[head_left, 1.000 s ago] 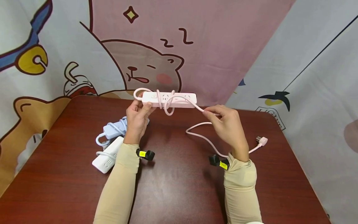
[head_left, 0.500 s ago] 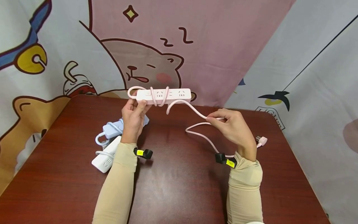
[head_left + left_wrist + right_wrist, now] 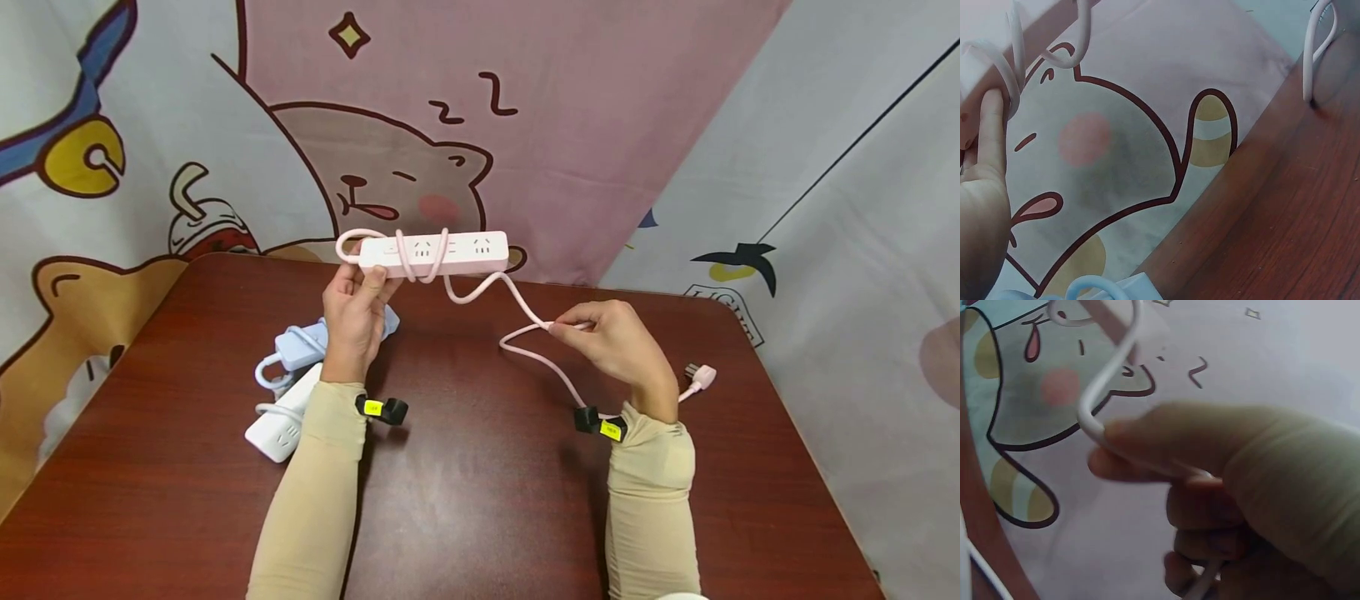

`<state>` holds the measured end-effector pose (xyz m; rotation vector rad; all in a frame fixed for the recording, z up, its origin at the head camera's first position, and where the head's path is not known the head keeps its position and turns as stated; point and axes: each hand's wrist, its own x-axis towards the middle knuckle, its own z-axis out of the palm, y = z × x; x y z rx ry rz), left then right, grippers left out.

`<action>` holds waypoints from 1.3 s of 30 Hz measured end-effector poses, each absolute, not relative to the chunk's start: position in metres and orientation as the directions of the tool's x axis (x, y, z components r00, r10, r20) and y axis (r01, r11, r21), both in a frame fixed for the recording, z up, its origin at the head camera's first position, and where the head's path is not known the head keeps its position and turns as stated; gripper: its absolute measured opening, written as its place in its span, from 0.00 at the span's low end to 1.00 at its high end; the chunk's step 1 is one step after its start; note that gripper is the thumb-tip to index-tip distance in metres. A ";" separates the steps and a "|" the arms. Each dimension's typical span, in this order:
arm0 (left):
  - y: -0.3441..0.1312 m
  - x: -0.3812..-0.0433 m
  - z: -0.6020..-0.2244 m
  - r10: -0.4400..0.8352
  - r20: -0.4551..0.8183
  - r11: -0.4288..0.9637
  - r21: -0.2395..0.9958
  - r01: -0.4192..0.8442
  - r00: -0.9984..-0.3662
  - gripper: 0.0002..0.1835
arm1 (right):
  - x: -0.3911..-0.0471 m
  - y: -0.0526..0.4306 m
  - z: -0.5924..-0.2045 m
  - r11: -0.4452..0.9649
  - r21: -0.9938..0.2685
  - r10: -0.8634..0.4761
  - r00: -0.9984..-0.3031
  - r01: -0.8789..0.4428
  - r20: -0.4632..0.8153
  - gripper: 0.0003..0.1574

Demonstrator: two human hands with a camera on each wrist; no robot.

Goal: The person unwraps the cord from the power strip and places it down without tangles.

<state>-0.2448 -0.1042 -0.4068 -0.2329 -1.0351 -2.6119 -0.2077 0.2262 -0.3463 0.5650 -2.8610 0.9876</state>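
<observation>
A pink power strip [image 3: 465, 252] is held up over the far side of the table, its socket face toward me. My left hand [image 3: 354, 321] grips its left end, thumb in front and fingers behind. The strip's pink cord [image 3: 513, 292] winds around its left half, then sags off to the right. There my right hand [image 3: 618, 346] pinches the cord between thumb and fingertips, seen close in the right wrist view with the cord [image 3: 1107, 381] rising to the strip. The rest of the cord lies on the table and ends at a pink plug [image 3: 702, 377].
A blue power strip [image 3: 300, 346] and a white power strip [image 3: 277, 433], both with cords wrapped around them, lie on the brown table [image 3: 480, 500] beside my left forearm. A cartoon-printed curtain [image 3: 570, 150] hangs right behind the table's back edge.
The strip has shifted left and slightly up in my left hand. A loop of cord has come off its front. My right hand moved right and down, then slightly back left, still pinching the cord.
</observation>
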 end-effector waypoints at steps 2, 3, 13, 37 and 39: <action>-0.105 -0.245 -0.407 -0.228 0.266 -0.689 0.635 0.348 -0.937 0.34 | -0.211 0.225 -0.349 0.745 -0.564 -0.307 -0.934 -0.355 0.181 0.08; -0.105 -0.245 -0.407 -0.224 0.268 -0.690 0.636 0.346 -0.937 0.34 | -0.212 0.224 -0.351 0.755 -0.554 -0.299 -0.936 -0.351 0.185 0.08; -0.104 -0.244 -0.405 -0.173 0.282 -0.697 0.642 0.319 -0.944 0.29 | -0.219 0.225 -0.360 0.784 -0.531 -0.225 -0.944 -0.322 0.240 0.11; -0.105 -0.242 -0.408 -0.071 0.289 -0.595 0.756 0.273 -0.955 0.31 | -0.225 0.220 -0.364 0.729 -0.644 0.107 -0.890 -0.233 0.443 0.14; -0.105 -0.242 -0.408 -0.062 0.290 -0.586 0.764 0.270 -0.955 0.30 | -0.224 0.220 -0.363 0.724 -0.652 0.132 -0.884 -0.223 0.449 0.14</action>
